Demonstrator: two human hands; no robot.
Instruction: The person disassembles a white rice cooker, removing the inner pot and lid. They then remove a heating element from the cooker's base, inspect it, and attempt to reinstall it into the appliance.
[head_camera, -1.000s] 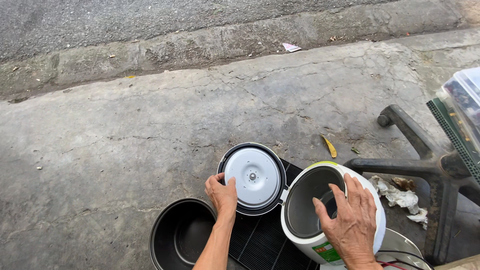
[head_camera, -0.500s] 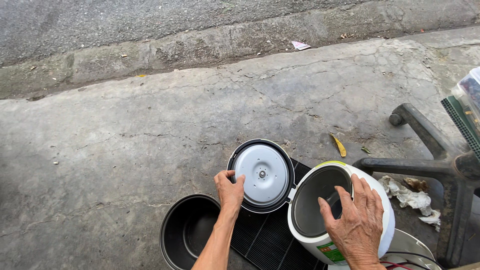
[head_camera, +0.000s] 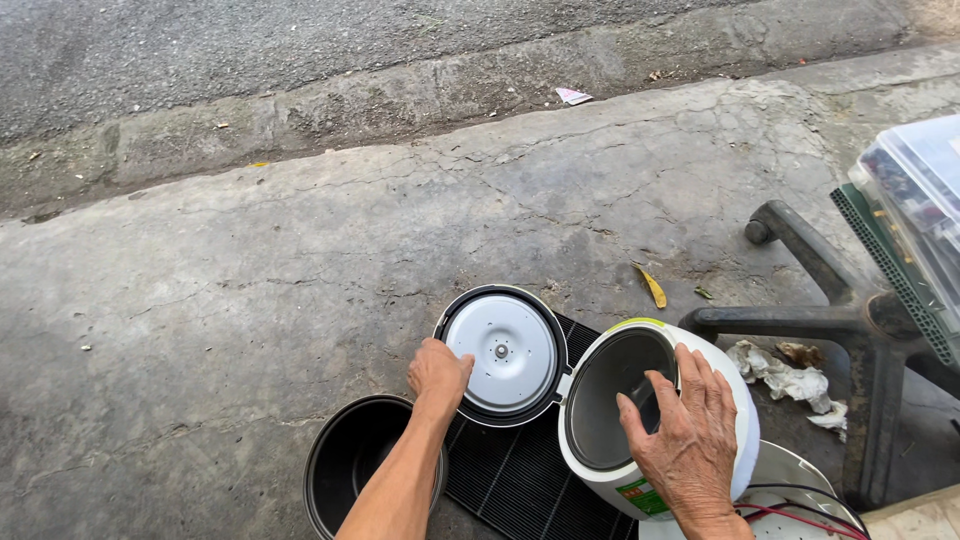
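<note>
Cracked concrete pavement (head_camera: 300, 270) | white round rice cooker (head_camera: 655, 420) on black slatted mat (head_camera: 510, 480); left hand (head_camera: 438, 372) grip pinching its open hinged lid (head_camera: 500, 352) | right hand (head_camera: 685, 425) spread flat, grasping nothing, over rim; best steady the body while swinging lid.

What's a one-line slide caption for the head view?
Left hand on open rice cooker lid, right hand over cooker body.

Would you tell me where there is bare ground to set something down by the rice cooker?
Free: concrete left of the open lid, up to the kerb. Crowded: right of the cooker, with crumpled paper and chair base.
</note>
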